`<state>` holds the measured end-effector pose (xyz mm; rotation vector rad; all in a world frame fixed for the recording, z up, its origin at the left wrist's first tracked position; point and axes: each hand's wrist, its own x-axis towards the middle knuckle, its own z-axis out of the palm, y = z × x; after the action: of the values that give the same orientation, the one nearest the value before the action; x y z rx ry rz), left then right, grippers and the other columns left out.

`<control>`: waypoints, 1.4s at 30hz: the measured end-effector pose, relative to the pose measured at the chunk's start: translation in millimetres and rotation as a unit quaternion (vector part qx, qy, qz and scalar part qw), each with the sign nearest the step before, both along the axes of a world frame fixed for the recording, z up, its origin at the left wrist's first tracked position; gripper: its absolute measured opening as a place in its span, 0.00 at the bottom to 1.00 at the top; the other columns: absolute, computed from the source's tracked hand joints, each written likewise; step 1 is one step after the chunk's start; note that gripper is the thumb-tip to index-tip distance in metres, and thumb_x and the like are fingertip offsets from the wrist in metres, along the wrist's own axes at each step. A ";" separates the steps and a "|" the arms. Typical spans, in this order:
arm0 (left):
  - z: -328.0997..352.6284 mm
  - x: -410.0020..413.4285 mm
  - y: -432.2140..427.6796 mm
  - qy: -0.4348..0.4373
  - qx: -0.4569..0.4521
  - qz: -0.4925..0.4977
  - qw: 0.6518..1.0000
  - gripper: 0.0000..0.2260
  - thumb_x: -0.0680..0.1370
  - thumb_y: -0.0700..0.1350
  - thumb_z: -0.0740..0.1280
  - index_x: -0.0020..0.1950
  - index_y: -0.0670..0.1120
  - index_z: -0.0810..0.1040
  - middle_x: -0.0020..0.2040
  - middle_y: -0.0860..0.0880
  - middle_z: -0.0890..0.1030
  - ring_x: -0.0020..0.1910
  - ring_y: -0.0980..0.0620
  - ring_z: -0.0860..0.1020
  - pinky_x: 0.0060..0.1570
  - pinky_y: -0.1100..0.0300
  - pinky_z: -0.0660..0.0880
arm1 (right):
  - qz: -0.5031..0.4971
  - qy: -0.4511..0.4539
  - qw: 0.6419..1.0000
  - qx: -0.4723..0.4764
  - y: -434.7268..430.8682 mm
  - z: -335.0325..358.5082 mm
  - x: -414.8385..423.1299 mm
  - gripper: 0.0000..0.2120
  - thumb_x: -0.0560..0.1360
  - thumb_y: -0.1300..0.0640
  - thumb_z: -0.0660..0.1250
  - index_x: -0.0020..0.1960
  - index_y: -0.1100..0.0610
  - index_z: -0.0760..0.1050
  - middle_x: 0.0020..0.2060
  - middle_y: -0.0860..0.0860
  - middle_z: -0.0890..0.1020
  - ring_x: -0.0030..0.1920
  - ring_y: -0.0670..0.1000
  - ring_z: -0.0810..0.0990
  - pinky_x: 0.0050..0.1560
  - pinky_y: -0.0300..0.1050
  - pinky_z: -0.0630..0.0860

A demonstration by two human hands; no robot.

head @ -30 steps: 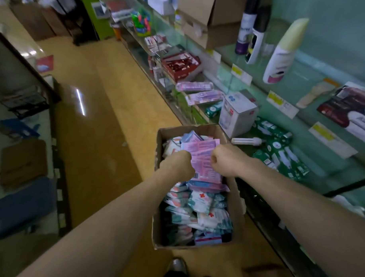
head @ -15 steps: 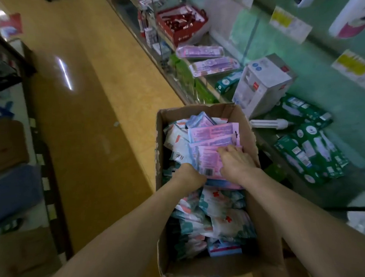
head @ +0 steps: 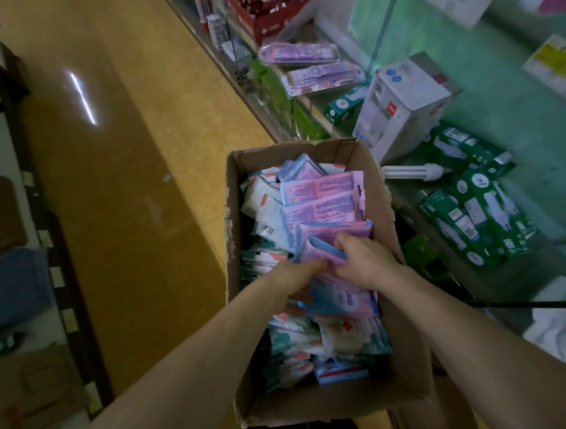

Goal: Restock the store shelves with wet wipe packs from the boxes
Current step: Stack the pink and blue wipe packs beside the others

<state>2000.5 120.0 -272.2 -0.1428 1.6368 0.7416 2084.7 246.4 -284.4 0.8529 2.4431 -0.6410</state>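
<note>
**A:** Head view. What are the hands doing?

**B:** Both are down in the open cardboard box (head: 332, 405). The right hand (head: 365, 265) has its fingers (head: 345, 243) curled over the edge of a pink wet wipe pack (head: 326, 233) with a blue band, clamped on it.

**A:** And the left hand (head: 300, 274)?

**B:** It sits just beside the right one, thumb side to thumb side. Its fingertips go in under the same pink pack and are hidden there, so I cannot tell whether they are closed on it or lying straight.

**A:** Where are the rest of the wipes?

**B:** All in the box. Just beyond the right fingertips lies a row of pink and lilac packs (head: 320, 199), overlapping flat. Out past the left fingertips are pale white-and-teal packs (head: 269, 210). Behind the knuckles, under both wrists, are more packs with a red cross (head: 348, 337), heaped loosely.

**A:** What is around the box?

**B:** Out beyond the right hand's little-finger side runs a glass shelf (head: 530, 255). On it, well past the fingertips, stands a white carton (head: 404, 103). A white lamp tube (head: 411, 172) lies on its side just beside the box's far corner, and green boxes (head: 474, 214) lie flat farther out. Farther beyond the fingertips are purple blister packs (head: 300, 53). Off the left hand's outer side there is a yellow-brown floor (head: 122, 176).
</note>
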 end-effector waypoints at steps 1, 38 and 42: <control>1.0 1.9 1.7 -0.008 0.021 0.033 0.999 0.18 0.75 0.57 0.69 0.56 0.45 0.74 0.47 0.46 0.77 0.43 0.49 0.78 0.41 0.55 0.75 | -0.031 0.036 0.998 -0.032 -2.1 2.4 1.0 0.15 0.73 0.47 0.69 0.50 0.50 0.66 0.53 0.52 0.79 0.55 0.55 0.78 0.44 0.42 0.68; 1.1 -4.8 -9.7 0.175 0.050 0.179 0.967 0.38 0.71 0.47 0.76 0.74 0.47 0.57 0.63 0.44 0.74 0.54 0.46 0.75 0.57 0.47 0.76 | 0.129 -0.065 0.977 0.158 -48.7 -30.4 38.0 0.18 0.81 0.58 0.55 0.70 0.56 0.64 0.63 0.58 0.68 0.62 0.62 0.72 0.53 0.52 0.75; 13.8 -1.2 -13.0 0.180 0.044 0.182 0.966 0.37 0.72 0.47 0.75 0.74 0.46 0.57 0.64 0.44 0.73 0.55 0.46 0.75 0.55 0.50 0.75 | 0.115 -0.041 0.986 0.117 -41.4 -10.9 31.7 0.14 0.80 0.59 0.57 0.65 0.55 0.71 0.63 0.55 0.70 0.62 0.57 0.74 0.55 0.49 0.72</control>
<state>1999.3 107.0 -258.4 -0.2623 1.9439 1.1726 2116.4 204.9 -295.3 0.6526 2.5232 -0.2342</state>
